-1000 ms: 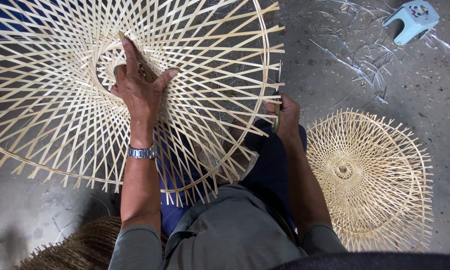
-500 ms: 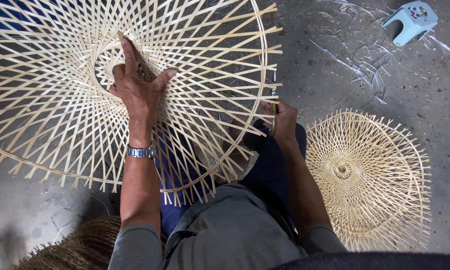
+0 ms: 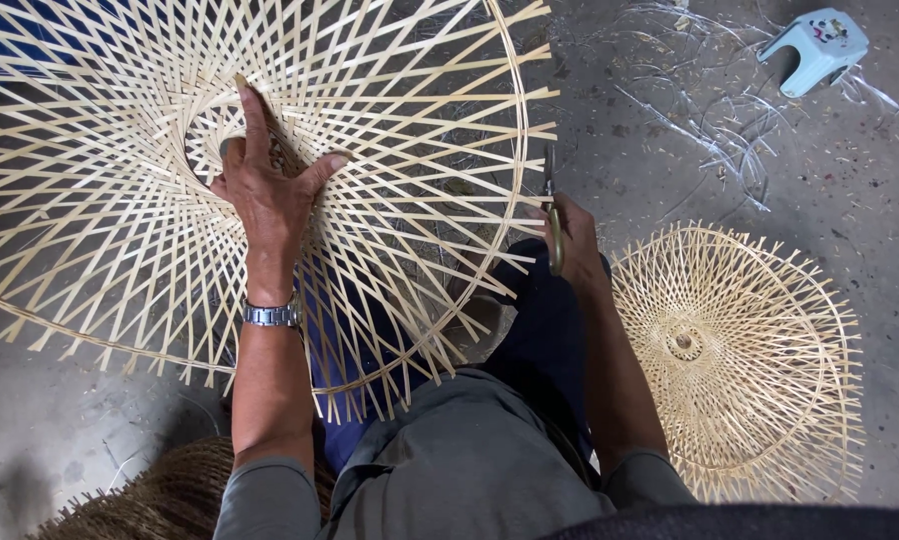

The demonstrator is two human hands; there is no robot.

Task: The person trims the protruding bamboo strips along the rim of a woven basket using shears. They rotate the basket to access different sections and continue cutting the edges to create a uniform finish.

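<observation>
Two hands work the large bamboo lattice at ten o'clock — our left hand spread flat, right hand gripping shears — light, springy, brittle-tipped, best held by its rim.

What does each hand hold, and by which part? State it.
Right hand grips scissors by the handles, blades up. Left hand presses flat on the large bamboo frame near its central ring, gripping nothing.

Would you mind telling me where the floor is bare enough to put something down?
Bare concrete floor lies right of the small woven frame, below the blue stool. Another patch sits bottom left, under the big frame. Loose strands clutter the top middle; the left hand and right hand crowd the centre.
</observation>
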